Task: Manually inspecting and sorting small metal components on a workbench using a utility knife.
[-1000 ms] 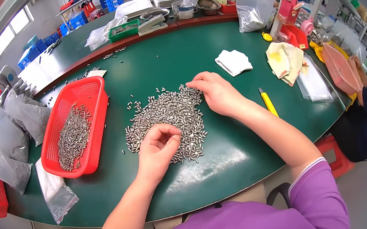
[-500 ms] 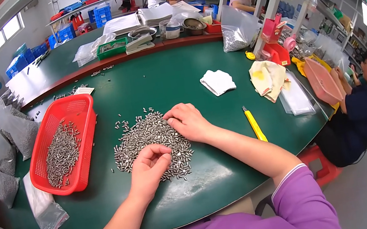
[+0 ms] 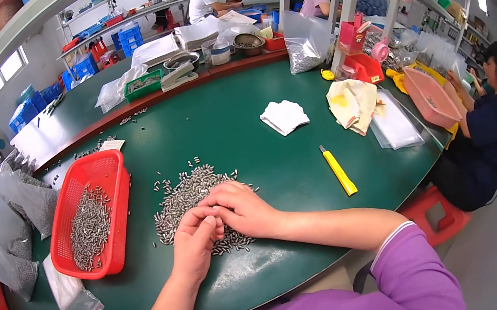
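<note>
A heap of small metal pins (image 3: pixel 178 196), grey and bullet-shaped, lies on the green table (image 3: pixel 222 113). Over its near side, my left hand (image 3: pixel 193 246) is closed, with thumb and forefinger brought together. My right hand (image 3: pixel 243 210) reaches across the heap with curled fingers, its fingertips meeting those of the left. Anything between the fingers is too small or too covered to make out. Left of the heap, a red perforated basket (image 3: pixel 123 241) holds many more of the same pins (image 3: pixel 91 227).
Clear bags of small parts (image 3: pixel 1 229) line the left edge. A yellow utility knife (image 3: pixel 339 172), a white cloth (image 3: pixel 284 117) and a stained cloth (image 3: pixel 352 105) lie to the right. A green tray (image 3: pixel 143 86) stands behind. A co-worker (image 3: pixel 489 121) sits at the right with a pink basket (image 3: pixel 433 96).
My right hand has come from the heap's far right side down to the left hand, and their fingertips now meet. The whole view has shifted a little.
</note>
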The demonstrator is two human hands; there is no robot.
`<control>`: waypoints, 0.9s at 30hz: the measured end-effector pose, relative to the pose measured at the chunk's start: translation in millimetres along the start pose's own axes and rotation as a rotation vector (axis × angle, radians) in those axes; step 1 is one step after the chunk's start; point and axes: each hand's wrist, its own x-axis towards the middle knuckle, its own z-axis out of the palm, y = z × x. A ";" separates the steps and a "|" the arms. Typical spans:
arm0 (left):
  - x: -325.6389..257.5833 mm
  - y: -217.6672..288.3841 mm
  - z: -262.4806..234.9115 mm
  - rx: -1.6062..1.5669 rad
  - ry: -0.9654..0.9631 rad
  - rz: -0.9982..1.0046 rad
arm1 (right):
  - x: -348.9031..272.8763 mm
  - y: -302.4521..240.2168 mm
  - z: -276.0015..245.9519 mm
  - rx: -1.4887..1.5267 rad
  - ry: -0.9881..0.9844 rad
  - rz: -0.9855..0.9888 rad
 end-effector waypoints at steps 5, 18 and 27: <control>-1.8 -0.5 -0.1 -0.101 -0.072 0.051 | 4.0 -15.3 -12.6 0.160 -0.038 -0.021; -4.7 0.6 4.7 -0.202 -0.084 -0.085 | -1.3 18.4 -92.7 0.214 0.113 0.394; -8.7 -2.1 6.5 -0.314 -0.109 -0.191 | -10.1 19.9 -90.3 -0.334 -0.184 0.181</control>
